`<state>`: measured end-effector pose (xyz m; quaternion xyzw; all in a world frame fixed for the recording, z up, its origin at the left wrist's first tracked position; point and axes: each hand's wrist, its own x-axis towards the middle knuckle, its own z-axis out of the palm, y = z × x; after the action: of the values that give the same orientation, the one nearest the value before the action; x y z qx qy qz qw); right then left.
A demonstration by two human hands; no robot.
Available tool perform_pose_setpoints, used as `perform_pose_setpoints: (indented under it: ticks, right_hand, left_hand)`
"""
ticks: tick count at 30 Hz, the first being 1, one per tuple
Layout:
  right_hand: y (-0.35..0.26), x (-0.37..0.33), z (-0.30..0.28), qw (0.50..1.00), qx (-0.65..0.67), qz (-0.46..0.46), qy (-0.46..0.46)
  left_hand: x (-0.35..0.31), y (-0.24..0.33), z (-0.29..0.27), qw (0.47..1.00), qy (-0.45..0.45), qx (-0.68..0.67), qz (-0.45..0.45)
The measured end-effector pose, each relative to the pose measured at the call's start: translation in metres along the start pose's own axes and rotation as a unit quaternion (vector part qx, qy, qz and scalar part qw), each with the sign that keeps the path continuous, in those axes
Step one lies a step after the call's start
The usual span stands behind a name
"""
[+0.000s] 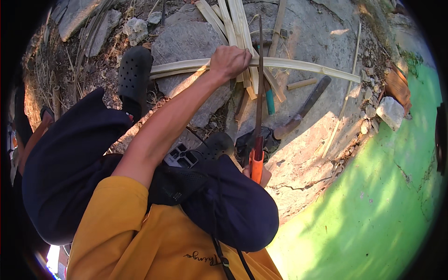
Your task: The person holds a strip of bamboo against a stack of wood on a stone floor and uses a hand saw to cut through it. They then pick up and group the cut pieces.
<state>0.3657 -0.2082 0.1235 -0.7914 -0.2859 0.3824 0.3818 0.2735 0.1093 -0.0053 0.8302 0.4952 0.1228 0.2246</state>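
My left hand (231,61) is closed around long pale wooden strips (298,66), which lie crosswise over a bundle of other strips. In my right hand (265,177), partly hidden by my knee and the tool, is the orange handle of a handsaw (257,164). The saw's long, narrow, dark blade (260,93) points away from me. It crosses the strips just right of my left fist; whether its teeth touch them I cannot tell. Under the strips, close to the blade, lies a hammer with a teal handle (269,99).
A dark-handled tool (313,99) lies on the stone slab to the right, beside a crumpled black bag (245,144). More pale strips (226,21) stick out at the far side. Rocks (391,113) edge the slab, with a green surface (373,200) beyond.
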Motion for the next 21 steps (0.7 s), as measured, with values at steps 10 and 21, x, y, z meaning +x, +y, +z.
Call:
perform_pose_setpoints:
  ticks: [10, 21]
  right_hand:
    - [0.003, 0.011, 0.020, 0.995, 0.022, -0.072, 0.063]
    - [-0.007, 0.030, 0.024, 0.989, -0.005, -0.144, 0.038]
  left_hand:
    - [0.014, -0.004, 0.001, 1.000, 0.024, 0.001, 0.017]
    - [0.004, -0.002, -0.002, 1.000, 0.006, -0.015, -0.011]
